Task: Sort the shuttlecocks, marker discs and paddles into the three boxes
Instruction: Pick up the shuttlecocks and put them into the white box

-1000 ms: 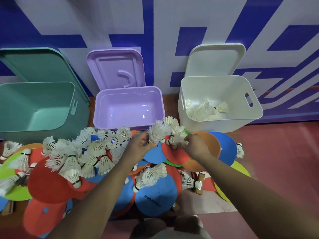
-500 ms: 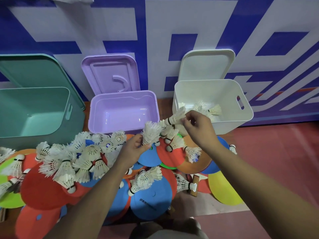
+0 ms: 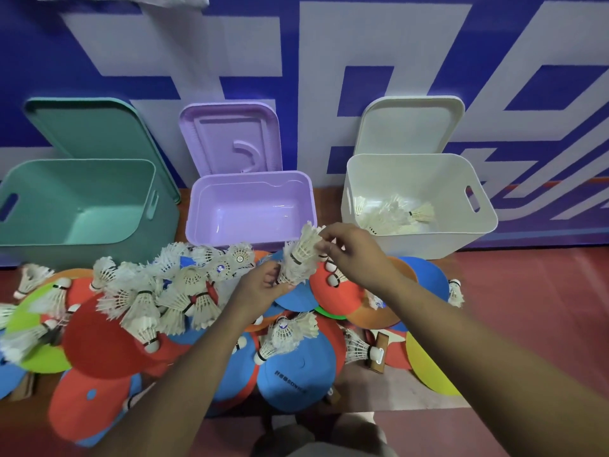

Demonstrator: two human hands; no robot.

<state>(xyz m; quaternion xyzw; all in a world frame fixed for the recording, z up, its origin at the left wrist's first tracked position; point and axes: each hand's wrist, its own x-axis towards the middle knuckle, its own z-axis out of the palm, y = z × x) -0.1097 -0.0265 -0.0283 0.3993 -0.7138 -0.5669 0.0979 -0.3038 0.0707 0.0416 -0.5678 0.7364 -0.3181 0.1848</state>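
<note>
My left hand (image 3: 260, 286) pinches the lower end of a short stack of white feather shuttlecocks (image 3: 298, 258), held above the pile just in front of the purple box (image 3: 204, 225). My right hand (image 3: 357, 255) pinches the top shuttlecock of that stack at its feathers. Many loose shuttlecocks (image 3: 158, 291) lie on overlapping red (image 3: 99, 341), blue (image 3: 296, 380), green and yellow marker discs (image 3: 428, 367). A wooden paddle handle (image 3: 377, 356) pokes out of the pile. The white box (image 3: 478, 225) at the right holds several shuttlecocks (image 3: 389, 216). Nothing lies in the purple box or the green box (image 3: 141, 232).
All three boxes stand open against a blue and white wall, each with its lid (image 3: 230, 136) leaning behind it. The pile lies on a red floor (image 3: 527, 308) right in front of the boxes. My knees show at the bottom edge.
My right hand lifted a shuttlecock off the pile and carried it left to the one in my left hand. Both hands now hold the same stack.
</note>
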